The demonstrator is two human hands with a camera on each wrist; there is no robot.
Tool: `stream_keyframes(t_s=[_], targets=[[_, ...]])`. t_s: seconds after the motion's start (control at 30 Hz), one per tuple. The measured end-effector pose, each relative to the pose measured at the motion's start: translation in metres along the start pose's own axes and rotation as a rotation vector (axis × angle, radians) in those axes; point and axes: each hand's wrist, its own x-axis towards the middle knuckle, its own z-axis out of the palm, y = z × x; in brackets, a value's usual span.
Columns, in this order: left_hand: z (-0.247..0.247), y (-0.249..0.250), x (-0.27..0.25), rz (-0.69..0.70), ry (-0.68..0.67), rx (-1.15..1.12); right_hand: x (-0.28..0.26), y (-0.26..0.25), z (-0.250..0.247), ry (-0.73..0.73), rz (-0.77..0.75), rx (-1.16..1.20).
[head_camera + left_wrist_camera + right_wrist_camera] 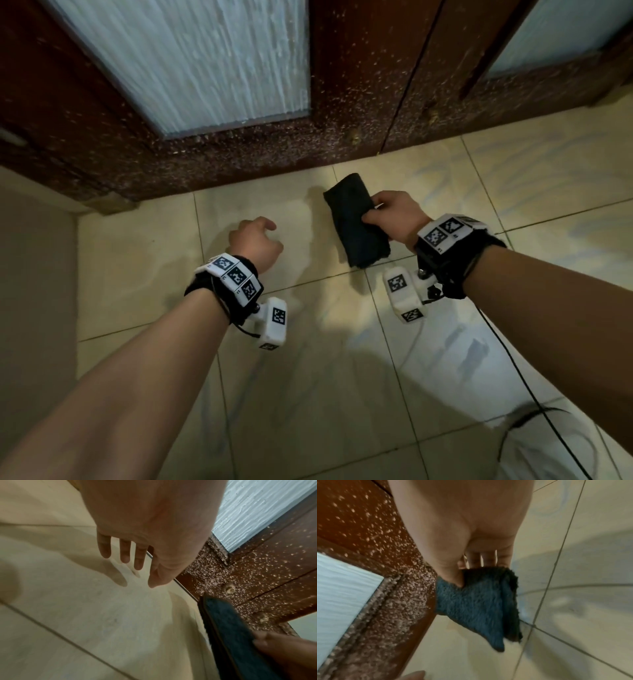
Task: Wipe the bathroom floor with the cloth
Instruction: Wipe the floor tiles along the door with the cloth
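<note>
One cloth, two hands, two door panels.
The right hand and left hand each wear one wrist camera (two in all); each wooden panel holds one frosted pane.

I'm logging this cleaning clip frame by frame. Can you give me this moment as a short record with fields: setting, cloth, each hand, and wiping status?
setting: tiled floor beside a spattered brown door with frosted glass
cloth: dark, folded, held above the floor
right hand: grips one side of the cloth between thumb and fingers
left hand: holds nothing, fingers relaxed, above the floor left of the cloth
wiping status: whether the cloth touches the tiles cannot be told
</note>
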Motion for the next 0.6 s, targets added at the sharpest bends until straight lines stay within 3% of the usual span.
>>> stream_keyframes(t_s=[0.1, 0.33, 0.6], targets=[[-0.006, -0.009, 0.001, 0.008, 0.035, 0.037, 0.002, 0.011, 0.004, 0.06, 0.006, -0.205], [-0.009, -0.014, 0.0, 0.036, 0.032, 0.169, -0.004, 0.02, 0.019, -0.101, -0.213, -0.546], [-0.003, -0.017, 0.004, 0.085, 0.025, 0.32, 0.007, 0.022, 0.04, -0.187, -0.145, -0.691]])
